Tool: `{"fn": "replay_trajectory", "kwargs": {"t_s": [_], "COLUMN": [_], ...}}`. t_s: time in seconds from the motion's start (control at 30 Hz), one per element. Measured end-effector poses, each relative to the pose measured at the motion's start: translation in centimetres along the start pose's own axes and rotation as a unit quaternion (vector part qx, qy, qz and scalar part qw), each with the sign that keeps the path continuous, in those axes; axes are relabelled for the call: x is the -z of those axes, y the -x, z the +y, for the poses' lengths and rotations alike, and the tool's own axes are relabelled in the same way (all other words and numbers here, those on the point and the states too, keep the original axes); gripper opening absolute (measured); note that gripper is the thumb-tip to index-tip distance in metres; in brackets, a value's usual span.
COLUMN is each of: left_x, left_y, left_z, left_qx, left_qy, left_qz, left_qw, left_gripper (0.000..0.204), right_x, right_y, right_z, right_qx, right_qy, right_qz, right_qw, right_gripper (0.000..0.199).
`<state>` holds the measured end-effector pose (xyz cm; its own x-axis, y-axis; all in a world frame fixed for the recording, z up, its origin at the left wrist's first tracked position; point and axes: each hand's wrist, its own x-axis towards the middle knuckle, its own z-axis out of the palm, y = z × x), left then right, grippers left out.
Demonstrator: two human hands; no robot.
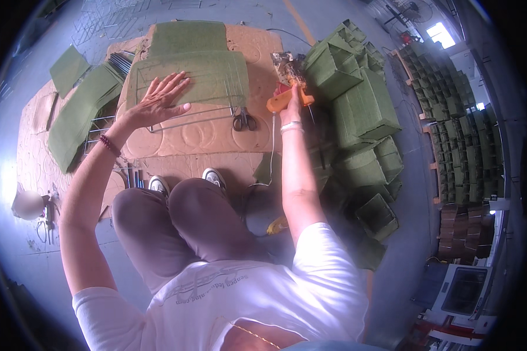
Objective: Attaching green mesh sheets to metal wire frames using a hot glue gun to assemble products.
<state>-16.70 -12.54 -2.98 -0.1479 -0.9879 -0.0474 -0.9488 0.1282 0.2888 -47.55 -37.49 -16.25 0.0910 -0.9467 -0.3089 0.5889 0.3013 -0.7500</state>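
Observation:
My left hand (157, 102) lies flat, fingers spread, on a sheer green mesh sheet (222, 70). Under and around that sheet runs a thin metal wire frame (196, 113), its near edge showing on the cardboard. An orange glue gun (274, 105) with a pale cord is gripped in my right hand (291, 108), to the right of the sheet. Just beyond the gun stands a dark, glue-smeared holder (288, 65). Black-handled scissors (244, 120) rest near the frame's right corner.
Cardboard (175, 143) covers the work surface. Green sheets (79, 117) and wire frames are heaped at left. Green fabric boxes (366, 108) are piled close by my right arm. Stacked green boxes (462, 128) line the far right. Another green sheet (187, 36) lies at the back.

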Motion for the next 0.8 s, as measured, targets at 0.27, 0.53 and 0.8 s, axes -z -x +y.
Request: {"fn": "replay_trajectory", "kwargs": {"t_s": [0.27,0.53,0.8], "left_x": [0.0,-0.4,-0.6], "left_y": [0.2,-0.5,1.0], "left_z": [-0.2,-0.1,-1.3], "left_qx": [0.000,-0.004,0.026], "left_qy": [0.011,-0.006,-0.013], "left_qz": [0.002,0.005,0.006], "left_qw": [1.000,1.000,1.000], "left_gripper": [0.078,0.074,0.073], "right_x": [0.5,-2.8,-2.9], "right_y": [0.2,3.1,3.5], "right_z": [0.1,4.0,4.2], "right_qx": [-0.036,-0.066,-0.104], "right_qy": [-0.042,-0.071,0.287], "right_qz": [-0.055,-0.062,-0.049], "right_qw": [0.997,0.993,0.951], "right_gripper": [0.045,0.044,0.064]}}
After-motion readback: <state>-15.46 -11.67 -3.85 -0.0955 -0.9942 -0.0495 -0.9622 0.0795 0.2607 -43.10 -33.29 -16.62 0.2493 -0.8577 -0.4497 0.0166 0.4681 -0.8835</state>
